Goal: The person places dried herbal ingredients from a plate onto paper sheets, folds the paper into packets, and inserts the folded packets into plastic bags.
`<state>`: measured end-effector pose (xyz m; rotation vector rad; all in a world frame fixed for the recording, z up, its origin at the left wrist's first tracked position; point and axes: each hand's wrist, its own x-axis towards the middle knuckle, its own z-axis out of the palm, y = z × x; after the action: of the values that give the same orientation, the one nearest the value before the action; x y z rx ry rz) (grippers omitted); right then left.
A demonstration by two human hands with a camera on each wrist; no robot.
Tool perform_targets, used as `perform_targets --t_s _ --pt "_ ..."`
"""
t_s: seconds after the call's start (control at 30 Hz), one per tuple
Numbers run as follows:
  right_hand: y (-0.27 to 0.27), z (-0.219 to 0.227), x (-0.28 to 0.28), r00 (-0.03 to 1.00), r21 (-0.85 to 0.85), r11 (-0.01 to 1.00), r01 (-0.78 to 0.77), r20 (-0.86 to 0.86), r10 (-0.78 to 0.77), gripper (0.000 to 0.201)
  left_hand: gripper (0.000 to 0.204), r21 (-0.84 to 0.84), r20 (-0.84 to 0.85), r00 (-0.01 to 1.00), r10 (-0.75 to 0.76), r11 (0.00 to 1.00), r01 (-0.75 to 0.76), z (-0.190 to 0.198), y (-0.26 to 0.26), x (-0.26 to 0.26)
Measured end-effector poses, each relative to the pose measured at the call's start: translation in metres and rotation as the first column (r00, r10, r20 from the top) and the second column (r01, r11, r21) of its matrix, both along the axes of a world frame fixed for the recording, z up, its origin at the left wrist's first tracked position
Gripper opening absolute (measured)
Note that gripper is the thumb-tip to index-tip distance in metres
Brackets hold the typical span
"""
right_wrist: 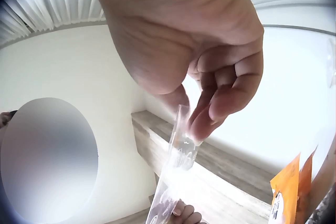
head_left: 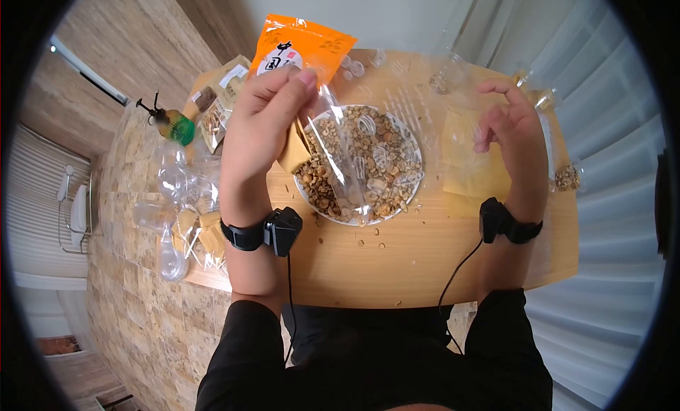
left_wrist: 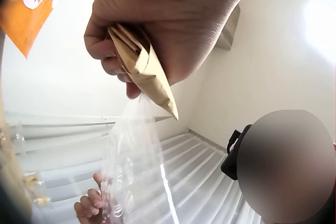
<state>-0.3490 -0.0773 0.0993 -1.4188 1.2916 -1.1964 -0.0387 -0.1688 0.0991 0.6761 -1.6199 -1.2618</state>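
My left hand (head_left: pixel 258 124) grips small folded tan paper packets (left_wrist: pixel 144 66) in curled fingers, and pinches one edge of a clear plastic bag (left_wrist: pixel 134 166) between fingertips and thumb. My right hand (head_left: pixel 513 127) pinches the other side of the clear plastic, whose edge (right_wrist: pixel 176 140) hangs from thumb and fingers in the right wrist view. The transparent film stretches between both hands, above a white plate (head_left: pixel 421 184) heaped with dried brown and beige pieces (head_left: pixel 382 145). An orange printed pouch (head_left: pixel 312 39) stands behind my left hand, apart from it in the left wrist view.
Tan paper (head_left: pixel 467 166) lies at the right of the wooden table (head_left: pixel 340 273). Clear plastic containers (head_left: pixel 173 173), white sticks and tan packets are at the left, near a green spray bottle (head_left: pixel 177 127). Small jars (head_left: pixel 567 177) stand along the right edge. Crumbs lie around the plate.
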Motion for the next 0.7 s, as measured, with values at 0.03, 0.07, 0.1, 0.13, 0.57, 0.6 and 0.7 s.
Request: perform_targets --t_s 0.03,0.07,0.1,0.13,0.57,0.6,0.7 --pt "0.0 -0.002 0.001 0.998 -0.084 0.996 -0.033 0.054 0.037 0.036 0.027 0.009 -0.045 0.998 0.054 0.999 -0.054 -0.001 -0.001 -0.001" --pt "0.0 -0.004 0.001 0.991 -0.17 0.984 -0.06 0.105 0.079 0.038 0.027 0.01 -0.045 0.998 0.053 0.999 -0.053 -0.001 -0.001 -0.003" --pt "-0.001 -0.003 0.002 0.991 -0.17 0.984 -0.06 0.105 0.078 0.038 0.027 -0.016 -0.091 0.991 0.098 0.995 -0.1 -0.001 0.0 -0.006" --pt "-0.003 -0.002 0.003 1.0 -0.168 0.986 0.0 0.016 0.003 0.04 0.027 -0.04 -0.139 0.98 0.14 0.988 -0.147 -0.001 0.0 -0.008" --pt "0.017 -0.014 0.09 0.982 -0.103 0.976 -0.19 0.005 0.191 0.078 0.031 -0.167 -0.231 0.881 0.413 0.875 -0.454 0.006 0.023 -0.029" --pt "0.013 -0.022 0.095 0.982 -0.173 0.973 -0.153 0.082 0.169 0.082 0.03 -0.203 -0.245 0.891 0.382 0.878 -0.433 0.005 0.026 -0.032" --pt "0.001 -0.028 0.094 0.898 -0.148 0.984 -0.096 0.414 0.149 0.077 0.029 -0.213 -0.234 0.916 0.326 0.902 -0.375 0.005 0.035 -0.036"
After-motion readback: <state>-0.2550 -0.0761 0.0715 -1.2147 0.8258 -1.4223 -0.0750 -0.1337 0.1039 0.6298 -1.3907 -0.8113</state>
